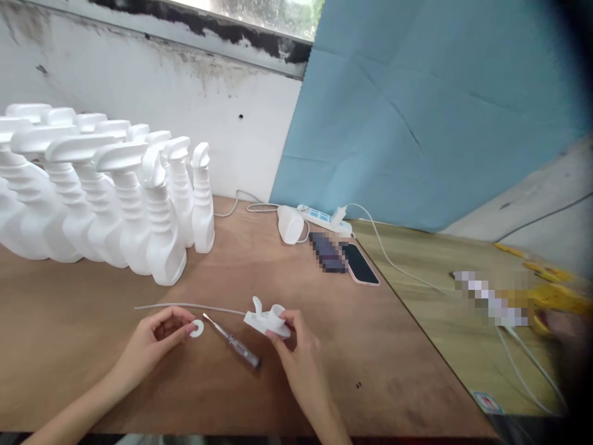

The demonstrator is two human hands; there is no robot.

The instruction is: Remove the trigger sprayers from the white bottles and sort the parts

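Our left hand [157, 339] rests low on the brown bench [83, 321], its grip pinched around a small white ring [197, 329] between thumb and fingertips. The ring sits just above the board, beside the tip of a clear-handled screwdriver [232, 342] that lies flat between our two hands. Our right hand [299, 355] has its grip closed on a white spray head [269, 319], held by the fingertips close over the bench, trigger side up. Its thin dip tube [185, 306] runs leftward, passing just behind the left hand. To the far left we see a packed row of white spray bottles [139, 210]. Further back lie two phones [345, 258] and a power strip [322, 217], near a blue sheet [417, 111]
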